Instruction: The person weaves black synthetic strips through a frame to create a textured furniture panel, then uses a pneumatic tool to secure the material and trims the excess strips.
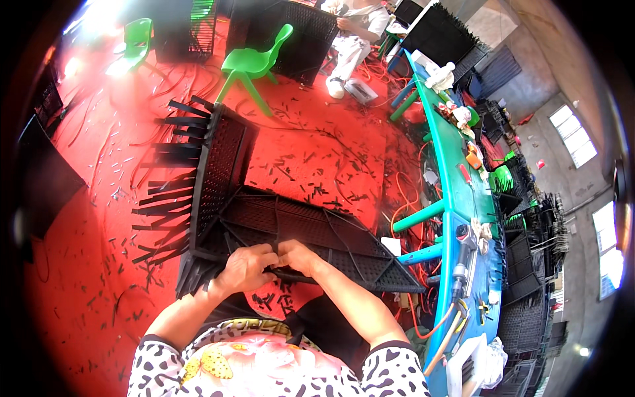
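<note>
In front of me lies a black woven furniture piece (pixel 297 221), a long panel with a raised end on the left. Loose flat black strips (pixel 169 205) stick out in a fringe from that raised end. My left hand (pixel 249 268) is at the panel's near edge, its fingers curled closed. Close beside it, my right hand (pixel 297 257) pinches at the same edge, fingertips pressed together. Whatever lies between the fingers of either hand is too small and dark to make out.
Black scraps litter the red floor (pixel 317 152). A green chair (pixel 256 63) stands beyond the piece; another person (pixel 360 30) sits behind it. Along the right runs a blue-green table (pixel 456 165) carrying a grey hand tool (pixel 463 258). Orange hoses trail beneath it.
</note>
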